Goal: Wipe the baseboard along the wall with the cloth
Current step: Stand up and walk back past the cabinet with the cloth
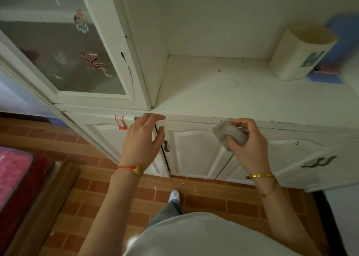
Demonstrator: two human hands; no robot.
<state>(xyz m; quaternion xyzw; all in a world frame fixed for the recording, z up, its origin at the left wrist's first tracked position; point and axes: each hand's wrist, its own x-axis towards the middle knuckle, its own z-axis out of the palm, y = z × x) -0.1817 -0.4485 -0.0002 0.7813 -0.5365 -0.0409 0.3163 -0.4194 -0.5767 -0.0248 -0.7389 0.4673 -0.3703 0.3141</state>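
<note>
Grey cloth (230,134) bunched in right hand (247,147); left hand (142,141) loose, empty (near cabinet (194,92) edge). Wiping not begun; next: crouch toward floor (204,199).

White cabinet (194,92), grey cloth (231,134) (possibly mottled), red-brown brick-patterned floor (213,201)

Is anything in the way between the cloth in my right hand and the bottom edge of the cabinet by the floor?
Nothing visible blocks it. The right hand grips the bunched cloth up near the countertop edge, and the cabinet doors drop bare to the brick floor. Only small white specks lie on the floor there.
</note>
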